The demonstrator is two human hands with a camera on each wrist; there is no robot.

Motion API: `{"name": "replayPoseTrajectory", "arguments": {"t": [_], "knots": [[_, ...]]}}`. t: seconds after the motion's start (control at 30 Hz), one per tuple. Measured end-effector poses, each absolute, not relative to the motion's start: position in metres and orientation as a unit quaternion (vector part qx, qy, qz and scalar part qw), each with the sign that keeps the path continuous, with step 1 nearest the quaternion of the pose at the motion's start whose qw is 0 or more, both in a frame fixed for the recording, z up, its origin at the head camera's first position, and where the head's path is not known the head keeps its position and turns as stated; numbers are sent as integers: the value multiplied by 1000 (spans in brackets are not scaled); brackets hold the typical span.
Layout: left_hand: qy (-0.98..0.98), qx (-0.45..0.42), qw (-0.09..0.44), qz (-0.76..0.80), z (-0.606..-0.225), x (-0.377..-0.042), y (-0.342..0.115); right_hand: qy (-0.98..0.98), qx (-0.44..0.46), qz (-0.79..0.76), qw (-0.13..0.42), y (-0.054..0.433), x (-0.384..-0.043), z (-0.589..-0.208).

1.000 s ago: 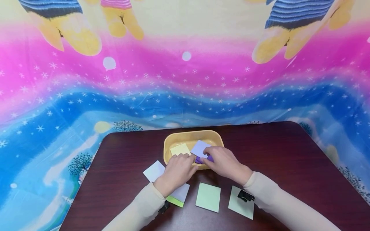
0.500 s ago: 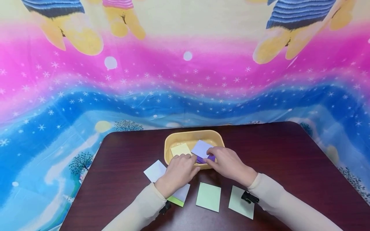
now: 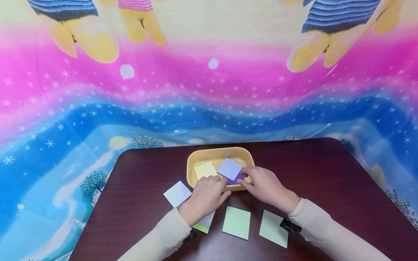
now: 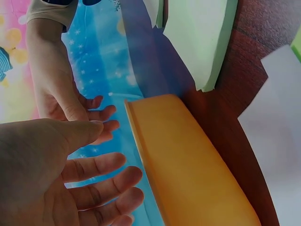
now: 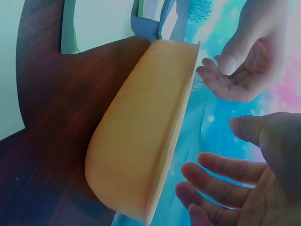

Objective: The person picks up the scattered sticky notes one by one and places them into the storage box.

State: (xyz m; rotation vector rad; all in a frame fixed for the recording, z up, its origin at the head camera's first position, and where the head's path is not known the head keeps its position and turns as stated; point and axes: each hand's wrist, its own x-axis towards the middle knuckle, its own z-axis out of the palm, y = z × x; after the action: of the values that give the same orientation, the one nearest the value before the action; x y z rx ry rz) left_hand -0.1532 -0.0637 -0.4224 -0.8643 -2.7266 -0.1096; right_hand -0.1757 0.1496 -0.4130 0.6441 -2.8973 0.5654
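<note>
A yellow plastic box (image 3: 192,159) stands on the table and holds sticky-note pads. Inside it, a pale yellow pad (image 3: 204,169) lies to the left, and a lilac pad (image 3: 230,168) rests over a dark purple one (image 3: 233,181). My left hand (image 3: 205,197) hovers over the box's near left rim, fingers loosely bent and holding nothing. Over the near right corner is my right hand (image 3: 266,185), its fingertips beside the purple pads. Both wrist views show the box's outer wall (image 4: 188,155) and relaxed, spread fingers with nothing between them.
On the dark wooden table (image 3: 307,170), a whitish pad (image 3: 177,194) lies left of the box. A lavender pad (image 3: 206,220) over a bright green one (image 3: 201,228) is partly under my left wrist. Two pale green pads (image 3: 236,223) lie in front. A printed cloth (image 3: 209,90) hangs behind.
My right hand has drawn a little to the right, away from the lilac pad, and more of the dark purple pad shows. My left hand has shifted slightly right.
</note>
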Motion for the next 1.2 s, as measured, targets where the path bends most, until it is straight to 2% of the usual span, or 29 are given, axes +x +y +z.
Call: {"name": "replayPoseTrajectory", "arguments": {"t": [1.2], "knots": [[-932, -338, 133, -25, -428, -140, -41, -969, 184, 151, 67, 198, -155, -419]]}}
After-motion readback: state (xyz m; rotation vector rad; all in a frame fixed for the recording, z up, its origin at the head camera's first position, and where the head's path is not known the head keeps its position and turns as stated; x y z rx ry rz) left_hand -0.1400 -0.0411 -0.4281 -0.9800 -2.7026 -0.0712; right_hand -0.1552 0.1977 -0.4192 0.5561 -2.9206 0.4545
